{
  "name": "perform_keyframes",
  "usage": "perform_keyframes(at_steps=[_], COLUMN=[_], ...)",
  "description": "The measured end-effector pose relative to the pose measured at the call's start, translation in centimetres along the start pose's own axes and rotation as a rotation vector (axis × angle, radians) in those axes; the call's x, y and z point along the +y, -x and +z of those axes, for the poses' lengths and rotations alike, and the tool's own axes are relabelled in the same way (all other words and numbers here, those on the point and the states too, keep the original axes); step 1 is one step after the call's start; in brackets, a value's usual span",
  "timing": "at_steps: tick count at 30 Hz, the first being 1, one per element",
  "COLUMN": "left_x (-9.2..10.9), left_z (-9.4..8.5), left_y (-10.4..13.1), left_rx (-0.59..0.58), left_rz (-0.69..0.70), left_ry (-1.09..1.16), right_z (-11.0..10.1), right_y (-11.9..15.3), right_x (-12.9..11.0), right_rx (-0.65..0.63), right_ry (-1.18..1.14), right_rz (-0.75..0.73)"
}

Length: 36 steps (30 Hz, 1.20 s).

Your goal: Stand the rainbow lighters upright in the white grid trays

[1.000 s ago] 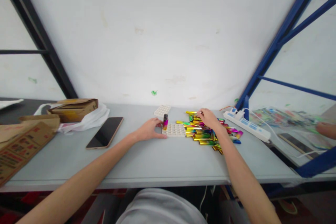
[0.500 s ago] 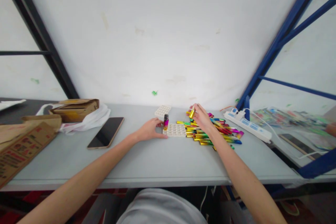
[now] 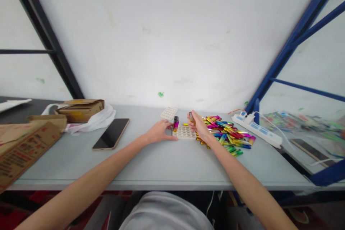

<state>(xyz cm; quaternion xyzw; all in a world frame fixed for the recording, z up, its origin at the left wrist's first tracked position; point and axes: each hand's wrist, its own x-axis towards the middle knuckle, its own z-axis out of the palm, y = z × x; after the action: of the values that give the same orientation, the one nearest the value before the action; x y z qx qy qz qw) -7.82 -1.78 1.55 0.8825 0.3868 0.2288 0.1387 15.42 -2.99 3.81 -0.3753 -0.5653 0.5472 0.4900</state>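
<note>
A white tray with rows of holes (image 3: 186, 134) lies on the table in front of me. Purple-and-gold lighters with black tops (image 3: 175, 125) stand upright at its left end. My left hand (image 3: 159, 132) grips that end, thumb along the near corner and fingers behind the lighters. Over the tray's right side, my right hand (image 3: 198, 124) is closed around a lighter (image 3: 191, 116), mostly hidden by the fingers. To the right spreads a loose pile of shiny, many-coloured lighters (image 3: 229, 134), partly behind my right wrist.
A second white holed tray (image 3: 169, 113) lies near the wall. On the left are a phone (image 3: 111, 134), a white plastic bag (image 3: 104, 118) and cardboard boxes (image 3: 83, 110). A power strip (image 3: 257, 129) and blue frame (image 3: 280, 64) stand right.
My right hand has moved from above the pile toward the tray, carrying a lighter. My left hand stays at the tray's left end. The view has shifted slightly.
</note>
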Motion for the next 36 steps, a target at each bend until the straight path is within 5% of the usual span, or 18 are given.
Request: perform_keyframes(at_steps=[9,22,36], left_x=[0.1,0.4,0.4], left_z=[0.2,-0.1,0.1], left_y=[0.1,0.3,0.4], left_rx=[0.003,0.001,0.017], left_rz=[-0.006,-0.011,-0.003], left_ry=[-0.011,-0.019,-0.059], right_z=[1.2,1.5,1.1], right_y=[0.0,0.4,-0.2], right_x=[0.8,0.8,1.7], right_rx=[0.131,0.095,0.034], right_ry=[0.11,0.093,0.127], right_rz=[0.071,0.109,-0.014])
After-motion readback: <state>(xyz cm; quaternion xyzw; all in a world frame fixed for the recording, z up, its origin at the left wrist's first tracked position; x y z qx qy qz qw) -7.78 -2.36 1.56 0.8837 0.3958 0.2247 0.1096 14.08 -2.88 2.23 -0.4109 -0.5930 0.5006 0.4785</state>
